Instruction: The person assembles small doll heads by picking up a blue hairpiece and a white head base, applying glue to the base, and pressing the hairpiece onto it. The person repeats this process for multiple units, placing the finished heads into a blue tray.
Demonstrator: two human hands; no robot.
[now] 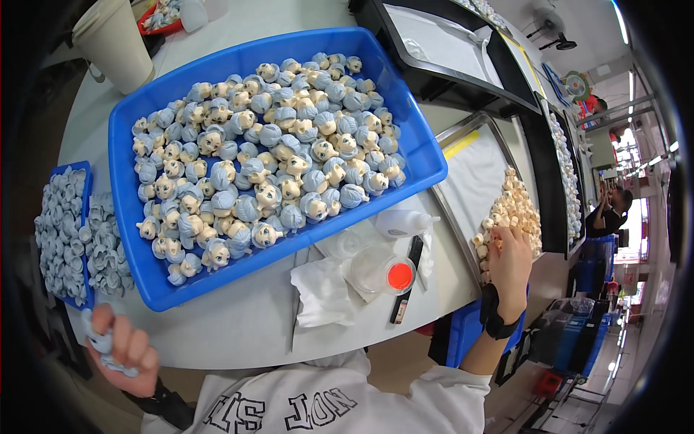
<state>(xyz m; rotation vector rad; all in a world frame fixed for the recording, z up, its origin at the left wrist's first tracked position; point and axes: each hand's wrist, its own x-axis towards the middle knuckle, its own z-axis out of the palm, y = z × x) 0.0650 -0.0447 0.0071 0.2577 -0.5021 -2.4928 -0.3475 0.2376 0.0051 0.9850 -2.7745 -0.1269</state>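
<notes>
- Left hand [124, 347], below the blue bin [130, 152]: grip closed on a grey-blue hair piece [103, 343]. Looks light, rubbery; pinch its bulk.
- Right hand [510, 253], right of bin: fingers curled onto bare doll heads [515, 210] in a tray [463, 137]. Small, smooth, probably slippery; hold unclear.

A pale worktable [238, 329] carries a blue bin [137, 239], white tissue [322, 293] and squeeze bottle [401, 223].

A blue tray [137, 239] of doll heads [267, 155] sits between the hands: left hand [123, 347] clutching blue hairpieces [101, 343], right hand [510, 264] on bare heads [515, 210].
</notes>
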